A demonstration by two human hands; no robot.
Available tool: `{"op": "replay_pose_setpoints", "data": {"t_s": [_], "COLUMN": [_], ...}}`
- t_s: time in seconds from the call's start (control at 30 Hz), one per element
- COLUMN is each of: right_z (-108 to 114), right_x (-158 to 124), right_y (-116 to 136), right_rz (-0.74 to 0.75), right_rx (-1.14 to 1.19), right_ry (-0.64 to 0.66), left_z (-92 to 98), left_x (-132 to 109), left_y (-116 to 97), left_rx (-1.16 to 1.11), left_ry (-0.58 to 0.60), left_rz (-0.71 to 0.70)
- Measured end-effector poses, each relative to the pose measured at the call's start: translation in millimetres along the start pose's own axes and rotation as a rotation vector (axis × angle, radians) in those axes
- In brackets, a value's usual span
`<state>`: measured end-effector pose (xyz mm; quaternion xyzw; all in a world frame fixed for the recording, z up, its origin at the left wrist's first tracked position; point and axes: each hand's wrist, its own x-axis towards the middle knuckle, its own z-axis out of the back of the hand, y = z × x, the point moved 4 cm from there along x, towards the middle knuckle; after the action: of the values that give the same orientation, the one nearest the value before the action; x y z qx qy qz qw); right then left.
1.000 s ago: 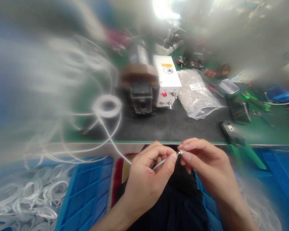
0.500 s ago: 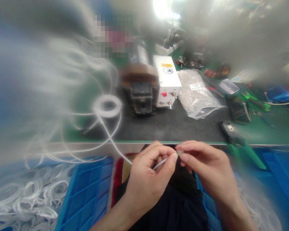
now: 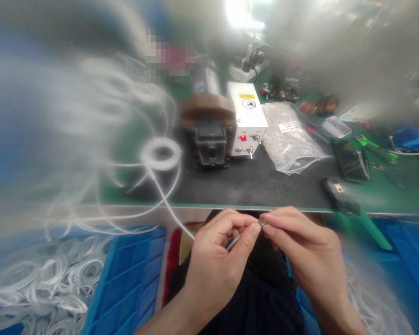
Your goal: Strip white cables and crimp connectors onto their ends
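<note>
My left hand (image 3: 226, 260) is closed around a white cable (image 3: 177, 220), pinching it near its end between thumb and forefinger. A small clear plug (image 3: 261, 223), which looks like a modular connector, sits at that end. Thumb and fingers of my right hand (image 3: 305, 249) pinch the plug from the other side. Fingertips hide most of the plug, so how far the wires sit in it cannot be seen. From my left hand the cable runs up to a white coil (image 3: 161, 154) on the bench.
A machine (image 3: 211, 135) with a white control box (image 3: 248, 118) and lit red switch stands on a black mat. Beside it lies a clear bag (image 3: 289, 139) of small parts. A green-handled crimping tool (image 3: 356, 209) overhangs the bench edge. Blue crates (image 3: 125, 274) hold coiled cables.
The view has shifted slightly, so the bench things appear a little further right. My right fingers have closed further over the plug, covering more of it. Both hands keep their hold.
</note>
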<state>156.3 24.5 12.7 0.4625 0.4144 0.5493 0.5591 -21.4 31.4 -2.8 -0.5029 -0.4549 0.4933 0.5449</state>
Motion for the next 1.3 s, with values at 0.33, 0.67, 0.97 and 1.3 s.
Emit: {"op": "replay_pose_setpoints", "data": {"t_s": [0.33, 0.67, 0.97, 1.3], "right_z": [-3.4, -7.1, -7.2, -6.6], "right_x": [-3.5, -1.2, -1.8, -5.7], "right_y": [8.5, 9.7, 10.0, 10.2], "right_rz": [0.059, 0.082, 0.116, 0.147], "right_rx": [-0.047, 0.009, 0.006, 0.049], "right_ry": [-0.043, -0.077, -0.074, -0.086], "left_z": [-0.5, 0.5, 0.4, 0.2], "left_x": [-5.6, -6.5, -6.3, -7.0], "left_y": [-1.5, 1.5, 0.9, -4.8], "left_rx": [0.014, -0.02, -0.005, 0.031], "left_ry": [-0.043, -0.049, -0.062, -0.071], "left_rz": [-0.04, -0.04, -0.049, -0.081]}}
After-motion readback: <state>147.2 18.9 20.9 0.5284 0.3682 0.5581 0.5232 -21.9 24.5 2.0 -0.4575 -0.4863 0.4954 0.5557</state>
